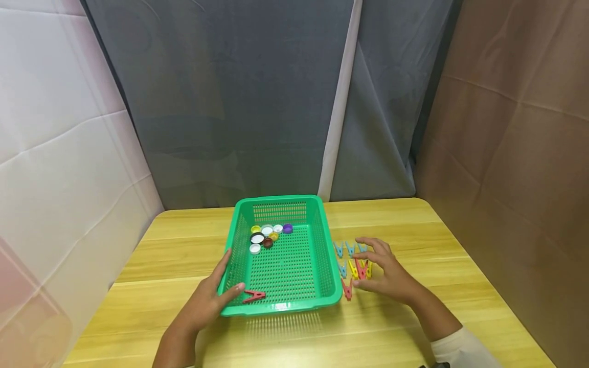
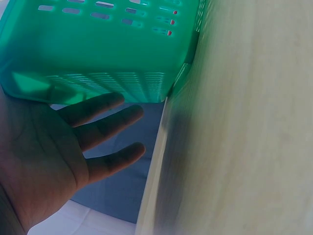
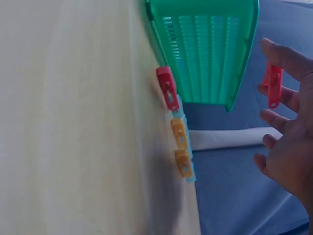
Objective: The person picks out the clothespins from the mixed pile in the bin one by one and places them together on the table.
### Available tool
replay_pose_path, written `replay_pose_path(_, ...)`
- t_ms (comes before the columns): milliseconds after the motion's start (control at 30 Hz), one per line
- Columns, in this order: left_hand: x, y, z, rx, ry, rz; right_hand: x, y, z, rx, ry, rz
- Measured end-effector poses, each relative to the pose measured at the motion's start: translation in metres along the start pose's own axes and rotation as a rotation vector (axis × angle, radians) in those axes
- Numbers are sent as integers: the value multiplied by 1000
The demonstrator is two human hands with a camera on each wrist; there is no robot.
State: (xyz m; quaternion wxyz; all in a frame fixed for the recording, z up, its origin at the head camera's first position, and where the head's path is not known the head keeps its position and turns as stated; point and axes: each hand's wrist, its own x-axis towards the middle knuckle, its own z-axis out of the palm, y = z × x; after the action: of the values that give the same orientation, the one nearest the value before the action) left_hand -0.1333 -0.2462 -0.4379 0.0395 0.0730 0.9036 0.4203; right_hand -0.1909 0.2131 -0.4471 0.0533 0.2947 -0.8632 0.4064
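Observation:
My left hand [image 1: 205,303] holds the near left corner of a green plastic basket [image 1: 335,278], thumb over its rim; its other fingers reach straight along the outer wall in the left wrist view. Inside lie a red clothespin [image 1: 254,296] near the front and several bottle caps [image 1: 255,249], white, yellow, brown and purple, toward the back left. Right of the basket, my right hand [image 1: 388,273] pinches a red clothespin [image 3: 275,88] between thumb and finger, above the table. Beneath and around it lie blue clothespins [image 1: 350,249], yellow clothespins [image 3: 184,163] and another red clothespin [image 1: 347,290].
The basket stands on a wood-grain table [image 1: 156,306] near its middle. A grey curtain [image 1: 230,102] hangs behind the table's far edge. Pale cloth [image 1: 69,153] borders the left side and brown cloth [image 1: 511,153] the right.

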Motion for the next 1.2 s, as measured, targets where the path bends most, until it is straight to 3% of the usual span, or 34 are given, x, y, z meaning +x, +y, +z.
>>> replay_pose_path(300,1,0,0,-1,-10,-15,-11,19,10,21,-105,91)
replay_pose_path(733,1,-1,0,-5,-5,-6,-17,37,18,30,-187,217)
replay_pose_path(1200,1,-1,1,-11,-4,-5,-19,45,22,-30,-185,164)
